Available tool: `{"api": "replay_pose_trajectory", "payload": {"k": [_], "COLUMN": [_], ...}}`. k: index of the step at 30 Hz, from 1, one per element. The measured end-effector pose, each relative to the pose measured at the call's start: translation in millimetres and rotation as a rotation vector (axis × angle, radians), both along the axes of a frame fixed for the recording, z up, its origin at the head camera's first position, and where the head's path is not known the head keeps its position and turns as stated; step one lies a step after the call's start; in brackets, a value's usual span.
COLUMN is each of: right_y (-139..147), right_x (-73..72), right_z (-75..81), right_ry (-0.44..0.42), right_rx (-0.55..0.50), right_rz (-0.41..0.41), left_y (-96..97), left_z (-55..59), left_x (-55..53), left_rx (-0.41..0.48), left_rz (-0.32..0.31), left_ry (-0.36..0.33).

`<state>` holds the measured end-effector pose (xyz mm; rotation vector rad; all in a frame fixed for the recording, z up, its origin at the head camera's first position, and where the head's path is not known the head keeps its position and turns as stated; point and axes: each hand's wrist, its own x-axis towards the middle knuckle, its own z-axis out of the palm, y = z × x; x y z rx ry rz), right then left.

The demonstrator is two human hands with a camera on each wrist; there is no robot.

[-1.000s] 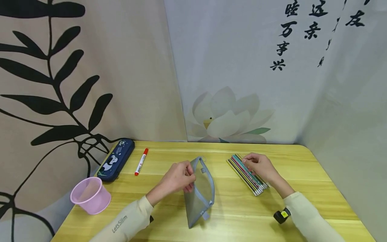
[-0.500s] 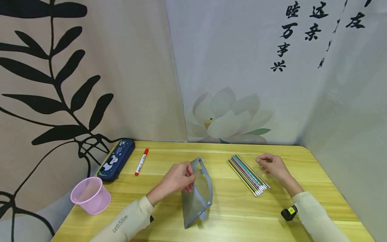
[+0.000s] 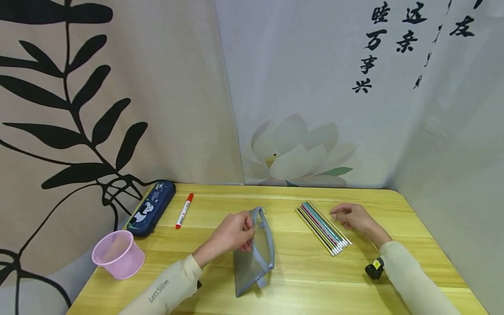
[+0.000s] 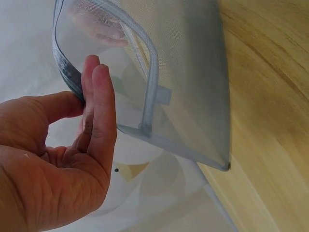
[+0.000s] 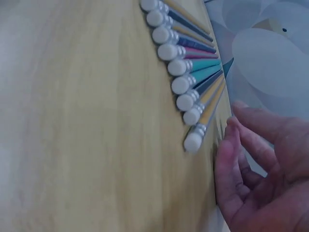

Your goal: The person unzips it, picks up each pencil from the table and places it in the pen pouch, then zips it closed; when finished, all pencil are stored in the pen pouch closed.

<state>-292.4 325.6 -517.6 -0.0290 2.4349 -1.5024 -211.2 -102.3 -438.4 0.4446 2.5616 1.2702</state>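
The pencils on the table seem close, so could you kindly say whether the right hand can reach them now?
Probably yes: the right hand is beside the pencils and appears to hold nothing, with nothing visible between them. The grey pouch, pinched by the left hand, is on the pencils' other side.

Head view bright and even, faint soft shadows on the counter (image 3: 307, 284); right wrist view dimmer, hazy, slightly blurred.
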Motion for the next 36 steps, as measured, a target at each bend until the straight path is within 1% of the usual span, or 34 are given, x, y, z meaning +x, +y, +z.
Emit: {"api": "replay_pose_trajectory", "payload": {"k": [3,6,11,16,21,26,32,36], "right_y": [0.1,-1.9,-6.2,-7.2,-7.0,-8.6,-12.3,-12.4], "right_x": [-1.6,-2.1,-4.2,-5.4,-4.4,-2.7,-0.2,-0.8], "right_z": [-1.6,-1.1,0.1,-1.1,-2.8,-0.3,4.1,6.4], "right_ry": [0.0,-0.01,0.002,0.004,0.012,0.017,0.065,0.072], "right_rx": [0.008,0.021,0.039,0.025,0.045,0.056,0.126,0.15], "right_rz": [0.032,0.04,0.063,0.053,0.053,0.062,0.082,0.078], "left_y": [0.8,0.5,-2.3,-2.9,-1.6,-0.7,0.8,0.8], "left_z": [-0.3,-0.9,-1.8,-2.3,-2.5,-2.9,-1.4,-1.1], "left_x": [-0.1,-0.1,0.7,1.2,1.4,1.5,1.9,2.2], "left_rx": [-0.009,-0.01,-0.028,-0.039,-0.033,-0.035,-0.04,-0.039], "left_rz": [-0.004,-0.012,-0.019,-0.029,-0.044,-0.051,-0.049,-0.048], "left_ry": [0.0,0.0,0.011,0.018,0.018,0.021,0.021,0.014]}}
